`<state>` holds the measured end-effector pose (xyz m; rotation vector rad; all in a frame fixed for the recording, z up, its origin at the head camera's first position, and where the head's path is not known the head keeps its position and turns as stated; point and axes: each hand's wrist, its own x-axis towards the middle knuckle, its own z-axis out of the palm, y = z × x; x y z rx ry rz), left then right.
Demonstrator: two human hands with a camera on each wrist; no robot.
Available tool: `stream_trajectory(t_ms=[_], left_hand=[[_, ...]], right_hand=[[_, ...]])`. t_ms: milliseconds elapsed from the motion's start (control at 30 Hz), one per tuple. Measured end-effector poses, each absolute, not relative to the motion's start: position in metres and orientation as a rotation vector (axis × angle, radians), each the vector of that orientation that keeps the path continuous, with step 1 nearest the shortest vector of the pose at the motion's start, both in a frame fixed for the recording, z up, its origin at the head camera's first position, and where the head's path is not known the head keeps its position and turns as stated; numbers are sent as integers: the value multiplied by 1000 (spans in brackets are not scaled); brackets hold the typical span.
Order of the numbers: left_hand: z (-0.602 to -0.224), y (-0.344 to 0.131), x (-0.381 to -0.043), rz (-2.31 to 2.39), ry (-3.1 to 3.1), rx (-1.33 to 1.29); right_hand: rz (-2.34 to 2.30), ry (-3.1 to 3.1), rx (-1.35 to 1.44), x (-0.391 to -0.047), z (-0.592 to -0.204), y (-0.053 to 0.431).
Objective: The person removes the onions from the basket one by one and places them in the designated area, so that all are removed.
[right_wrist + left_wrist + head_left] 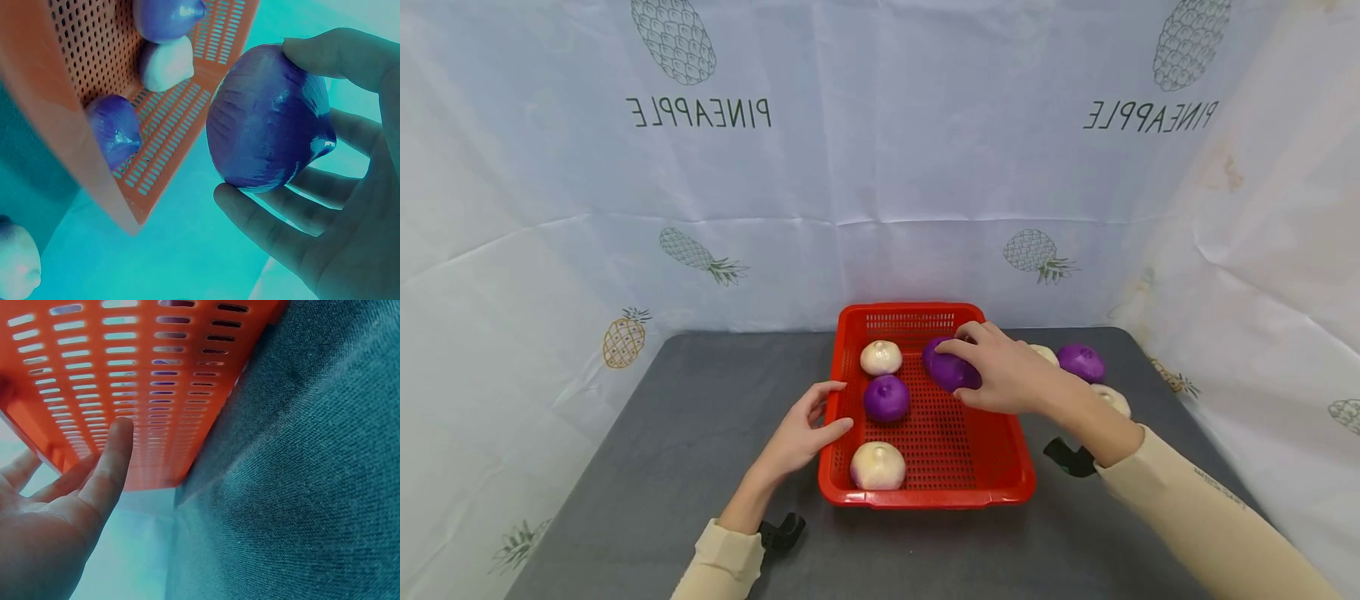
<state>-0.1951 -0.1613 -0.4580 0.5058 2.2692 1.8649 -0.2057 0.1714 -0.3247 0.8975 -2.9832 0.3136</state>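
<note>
My right hand (pixel 1009 372) grips a purple onion (pixel 265 122) between thumb and fingers, over the back right part of a red plastic basket (pixel 925 497). Behind it, another purple onion (pixel 930 352) sits in the basket, partly covered in the head view. Down the basket's left side lie a white onion (pixel 881 357), a purple onion (pixel 887 398) and a second white onion (pixel 878 466). At the left wall is my left hand (pixel 800 429), fingertips right at the rim. Its extended thumb (pixel 112 462) points at the slotted side in the left wrist view.
Right of the basket, a purple onion (pixel 1081 362) and two white onions, one (pixel 1112 400) nearer me, lie on the dark grey table (pixel 737 392), partly hidden by my right arm. White pineapple-printed cloth (pixel 880 167) hangs behind and at the sides.
</note>
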Motion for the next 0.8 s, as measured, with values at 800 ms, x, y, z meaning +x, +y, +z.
stream_trajectory(t_ms=[800], left_hand=[[-459,-161,-194,1848,2299,495]], right_hand=[[512,-2978,580,-191,-339,243]])
